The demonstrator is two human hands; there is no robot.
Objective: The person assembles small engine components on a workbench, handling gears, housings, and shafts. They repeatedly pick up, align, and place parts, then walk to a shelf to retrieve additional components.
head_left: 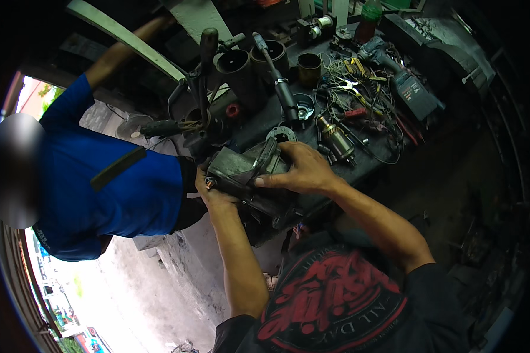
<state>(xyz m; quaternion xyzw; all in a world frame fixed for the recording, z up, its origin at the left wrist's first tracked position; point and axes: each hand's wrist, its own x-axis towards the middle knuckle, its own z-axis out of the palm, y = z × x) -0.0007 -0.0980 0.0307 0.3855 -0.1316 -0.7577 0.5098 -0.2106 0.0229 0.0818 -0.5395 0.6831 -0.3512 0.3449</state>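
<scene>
In front of me stands a grey, worn metal block (pixel 227 166) that looks like a bench vise. My left hand (pixel 218 193) is curled in at its left side, by a small part with a copper-coloured tip (pixel 209 183); what its fingers hold is mostly hidden. Reaching over from the right, my right hand (pixel 308 167) has thumb and fingers closed on a dark metal part with a curved edge (pixel 267 156) on top of the block. Just beyond my right fingers lies a round metal plate with holes (pixel 281 134). A motor armature (pixel 338 141) rests to the right.
A power tool (pixel 409 91) and tangled wires (pixel 350 73) lie at the bench's right. Dark cylinders (pixel 235 76), a black-handled tool (pixel 284 97) and a metal cup (pixel 303 106) stand farther back. A person in a blue shirt (pixel 118 182) is close on the left.
</scene>
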